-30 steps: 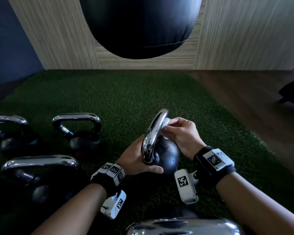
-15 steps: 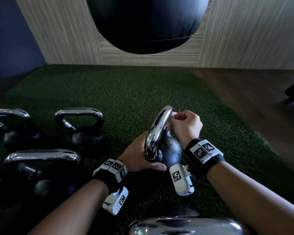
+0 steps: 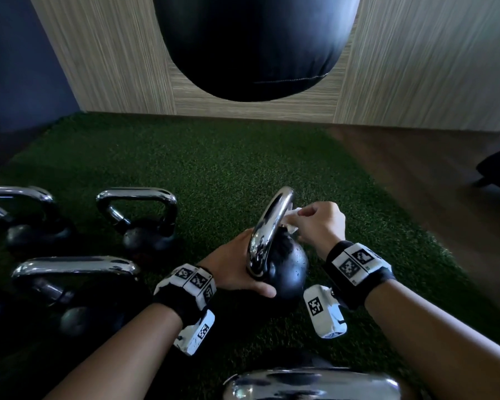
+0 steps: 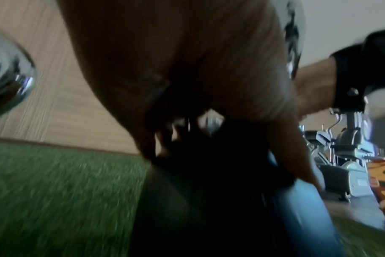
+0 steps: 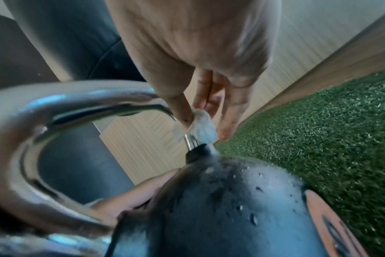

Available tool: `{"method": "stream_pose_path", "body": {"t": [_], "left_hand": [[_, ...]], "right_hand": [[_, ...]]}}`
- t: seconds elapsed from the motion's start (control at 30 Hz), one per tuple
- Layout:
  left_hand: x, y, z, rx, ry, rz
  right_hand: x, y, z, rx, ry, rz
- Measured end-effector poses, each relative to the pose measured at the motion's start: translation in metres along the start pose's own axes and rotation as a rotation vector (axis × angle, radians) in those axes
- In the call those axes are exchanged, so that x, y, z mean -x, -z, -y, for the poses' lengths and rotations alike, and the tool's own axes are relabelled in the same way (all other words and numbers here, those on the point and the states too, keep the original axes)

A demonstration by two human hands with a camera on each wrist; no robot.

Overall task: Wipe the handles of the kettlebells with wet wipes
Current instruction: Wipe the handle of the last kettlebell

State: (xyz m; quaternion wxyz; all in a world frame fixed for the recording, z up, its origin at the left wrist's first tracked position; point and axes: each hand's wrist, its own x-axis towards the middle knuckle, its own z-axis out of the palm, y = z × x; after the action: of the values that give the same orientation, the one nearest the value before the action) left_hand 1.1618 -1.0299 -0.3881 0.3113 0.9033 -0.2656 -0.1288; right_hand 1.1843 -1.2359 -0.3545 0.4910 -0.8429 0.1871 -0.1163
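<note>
A black kettlebell [image 3: 286, 264] with a chrome handle [image 3: 267, 226] stands on green turf in the middle of the head view. My left hand [image 3: 234, 269] cups its ball from the left, thumb along the front. My right hand [image 3: 319, 223] pinches a white wet wipe [image 3: 292, 219] and presses it on the far leg of the handle. In the right wrist view the wet wipe [image 5: 201, 128] is wrapped round the thin stem where the handle [image 5: 55, 111] meets the wet ball [image 5: 231, 200]. The left wrist view is blurred, with the left hand [image 4: 187, 78] over the dark ball.
Three other chrome-handled kettlebells [image 3: 139, 220] [image 3: 70, 287] [image 3: 18, 215] stand at the left, and one handle [image 3: 312, 383] sits at the bottom edge. A black punching bag [image 3: 251, 41] hangs ahead. Wooden floor [image 3: 416, 168] borders the turf [image 3: 214, 157] on the right.
My right hand with the wipe has slid from the top bend of the handle down its far leg toward the ball. The left hand has kept its hold.
</note>
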Motion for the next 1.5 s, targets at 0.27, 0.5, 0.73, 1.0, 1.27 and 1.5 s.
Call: {"method": "stream_pose_path", "body": {"t": [0.27,0.5,0.73,1.0,1.27,1.5], "left_hand": [[0.025,0.072,-0.053,0.05,0.126,0.088],[0.017,0.028,-0.074,-0.467,0.007,-0.441],[0.022,0.053,-0.087,-0.354,0.15,-0.325],[0.014,0.094,-0.079,-0.668,0.057,-0.204],[0.008,0.107,-0.07,-0.598,0.036,-0.131],[0.015,0.115,-0.062,-0.617,-0.051,-0.142]], "right_hand": [[-0.012,0.037,0.046,0.313,0.742,0.133],[-0.017,0.036,0.073,0.803,0.903,0.459],[-0.022,0.044,0.062,0.657,0.939,0.428],[0.0,0.07,0.043,0.668,0.857,0.297],[0.022,0.075,0.05,0.783,0.645,0.271],[0.03,0.064,0.074,0.913,0.488,0.302]]}}
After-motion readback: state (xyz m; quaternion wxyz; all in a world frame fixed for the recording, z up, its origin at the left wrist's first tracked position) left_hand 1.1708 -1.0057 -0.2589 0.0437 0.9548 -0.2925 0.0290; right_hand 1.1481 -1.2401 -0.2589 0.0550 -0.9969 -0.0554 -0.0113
